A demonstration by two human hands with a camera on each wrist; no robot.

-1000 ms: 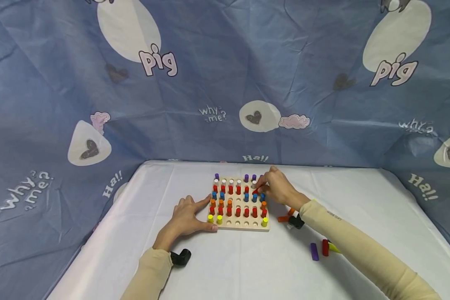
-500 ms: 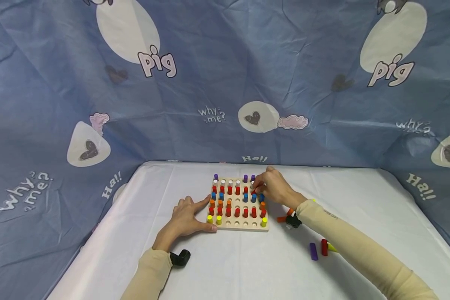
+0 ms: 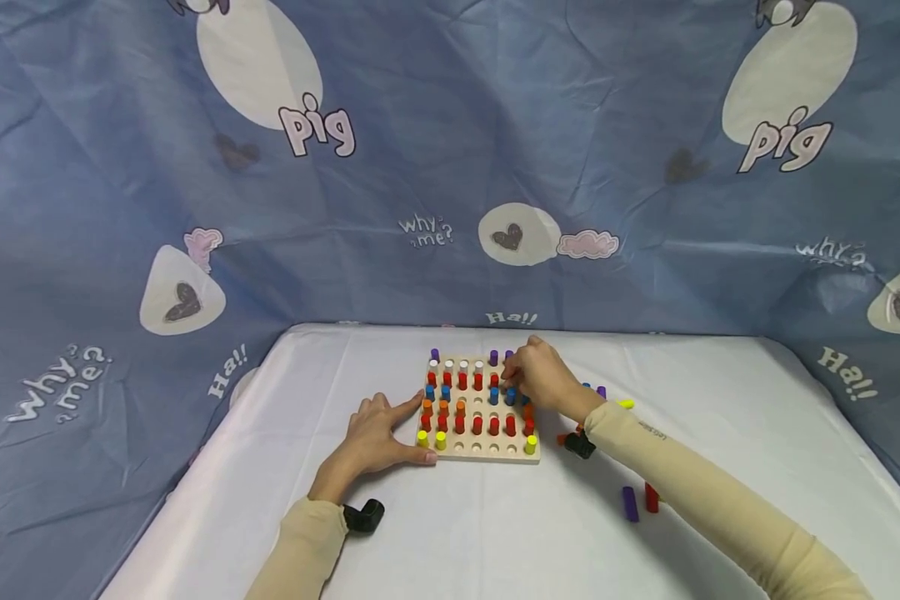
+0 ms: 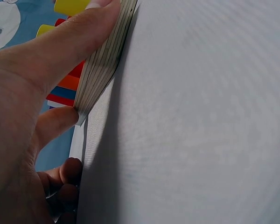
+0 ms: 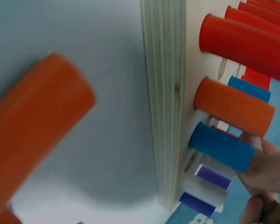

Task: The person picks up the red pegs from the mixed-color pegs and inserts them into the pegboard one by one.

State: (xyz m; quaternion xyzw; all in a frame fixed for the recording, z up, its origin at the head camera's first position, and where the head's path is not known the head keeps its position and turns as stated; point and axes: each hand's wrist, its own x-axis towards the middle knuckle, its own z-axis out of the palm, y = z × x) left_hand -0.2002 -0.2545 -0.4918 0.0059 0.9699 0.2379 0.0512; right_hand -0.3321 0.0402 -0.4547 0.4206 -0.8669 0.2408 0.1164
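A wooden pegboard [image 3: 487, 457] holds rows of coloured pegs, with yellow pegs [image 3: 531, 445] in front and purple pegs [image 3: 493, 357] at the back. My left hand [image 3: 371, 433] lies along the board's left side, thumb on the front corner and index finger against the edge, both fairly straight. Over the right part of the back red row, my right hand [image 3: 543, 377] pinches a red peg, now mostly hidden by the fingers. In the right wrist view, its fingertips show behind a blue peg [image 5: 221, 147] standing in the board, near an orange peg [image 5: 233, 106].
Loose pegs lie on the white table right of the board: a purple peg [image 3: 630, 504], a red peg [image 3: 652, 498] and a yellow peg [image 3: 626, 404]. A loose orange peg [image 5: 37, 126] looms close in the right wrist view. A blue printed sheet [image 3: 390, 167] hangs behind the table.
The right hand has shifted slightly left and down toward the board, and the red peg visible earlier in its fingers is now hidden. The left hand keeps its place on the board.
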